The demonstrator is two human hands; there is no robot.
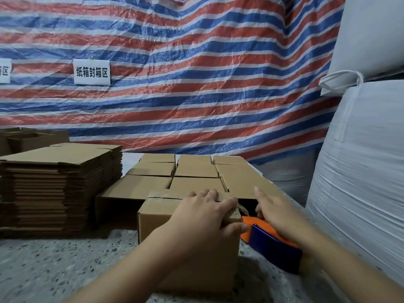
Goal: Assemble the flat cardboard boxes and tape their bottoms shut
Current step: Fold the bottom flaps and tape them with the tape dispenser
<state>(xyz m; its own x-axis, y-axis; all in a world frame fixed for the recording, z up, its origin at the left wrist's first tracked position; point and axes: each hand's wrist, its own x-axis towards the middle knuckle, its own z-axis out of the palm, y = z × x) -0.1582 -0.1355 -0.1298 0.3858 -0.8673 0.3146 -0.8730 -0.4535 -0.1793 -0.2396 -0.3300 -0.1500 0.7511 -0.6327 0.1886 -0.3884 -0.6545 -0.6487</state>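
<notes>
With many taped boxes [196,171] done and a flat stack [61,184] waiting, the left hand [203,217] is gripping the current box [175,237] while the right hand [275,213] is gripping the tape dispenser [269,241] at the surface's [54,259] right edge.

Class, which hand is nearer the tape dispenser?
Right. The right hand grips the dispenser; the left hand holds the box beside it.
</notes>
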